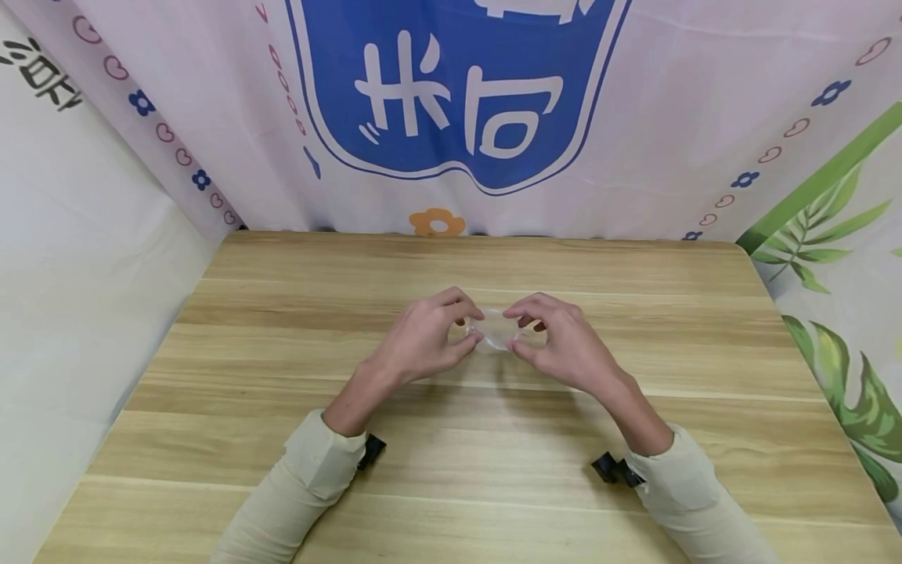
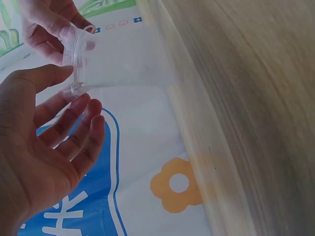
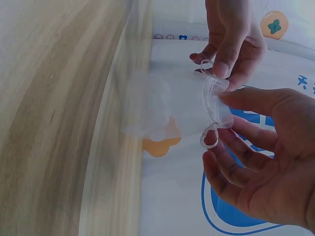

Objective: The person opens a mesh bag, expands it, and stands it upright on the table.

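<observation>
A small sheer white drawstring pouch [image 1: 497,329] hangs between both hands over the wooden table. My left hand [image 1: 426,333] pinches one end of its gathered top between thumb and index finger, and my right hand [image 1: 567,345] pinches the other end the same way. In the right wrist view, white cord loops [image 3: 210,137] stick out at both ends of the drawstring channel. The see-through body of the pouch [image 2: 128,59] hangs loose below the channel in the left wrist view, with nothing visible inside.
Under the hands lies a light wood-grain table [image 1: 486,470]. A white cloth backdrop with a blue emblem [image 1: 451,94] hangs along its far edge. More cloth hangs at both sides, with green leaves [image 1: 838,227] printed at right. Black devices [image 1: 616,468] sit at the sleeve cuffs.
</observation>
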Demonstrator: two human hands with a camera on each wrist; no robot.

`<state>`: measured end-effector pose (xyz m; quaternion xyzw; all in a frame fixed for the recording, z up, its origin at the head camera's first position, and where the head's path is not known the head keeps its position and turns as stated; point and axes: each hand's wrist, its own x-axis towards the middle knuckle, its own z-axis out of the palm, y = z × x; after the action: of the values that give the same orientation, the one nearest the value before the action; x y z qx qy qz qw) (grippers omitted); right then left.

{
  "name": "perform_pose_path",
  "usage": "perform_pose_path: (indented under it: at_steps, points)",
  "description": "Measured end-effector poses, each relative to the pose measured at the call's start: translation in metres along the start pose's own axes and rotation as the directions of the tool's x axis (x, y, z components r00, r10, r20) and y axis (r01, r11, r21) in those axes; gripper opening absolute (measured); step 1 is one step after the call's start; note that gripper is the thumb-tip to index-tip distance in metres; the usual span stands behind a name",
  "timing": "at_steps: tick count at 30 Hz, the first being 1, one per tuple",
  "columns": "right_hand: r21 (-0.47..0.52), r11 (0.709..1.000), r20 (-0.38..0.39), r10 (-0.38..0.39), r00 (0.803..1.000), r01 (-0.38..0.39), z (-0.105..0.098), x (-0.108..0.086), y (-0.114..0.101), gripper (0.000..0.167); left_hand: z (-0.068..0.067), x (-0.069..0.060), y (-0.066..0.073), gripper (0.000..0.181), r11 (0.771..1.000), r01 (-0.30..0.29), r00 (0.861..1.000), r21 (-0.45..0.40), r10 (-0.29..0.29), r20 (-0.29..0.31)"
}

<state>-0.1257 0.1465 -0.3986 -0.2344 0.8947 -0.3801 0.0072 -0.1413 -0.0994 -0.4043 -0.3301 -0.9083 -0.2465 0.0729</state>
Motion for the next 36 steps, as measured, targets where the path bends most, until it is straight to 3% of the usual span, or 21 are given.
perform_pose_path:
  at_steps: [8,21,30,36]
  points:
    - [-0.016,0.999,-0.01,-0.032,0.999,0.032,0.0,0.0,0.0,0.033,0.001,0.0,0.001,0.018,0.999,0.02,0.999,-0.033,-0.021,-0.029]
    - [-0.023,0.999,-0.043,-0.05,0.998,0.049,0.002,0.001,0.001,0.021,0.004,0.001,0.0,0.021,0.985,0.057,0.99,-0.166,-0.077,-0.118]
    - [0.016,0.999,-0.073,-0.037,0.997,0.038,0.006,0.002,0.0,0.017,0.006,0.001,0.002,0.017,0.99,0.064,0.99,-0.129,-0.079,-0.117]
    - [0.006,0.999,-0.155,-0.03,0.987,0.032,0.014,0.002,-0.001,0.012,0.008,0.002,0.006,0.019,0.989,0.076,0.991,-0.127,-0.09,-0.103]
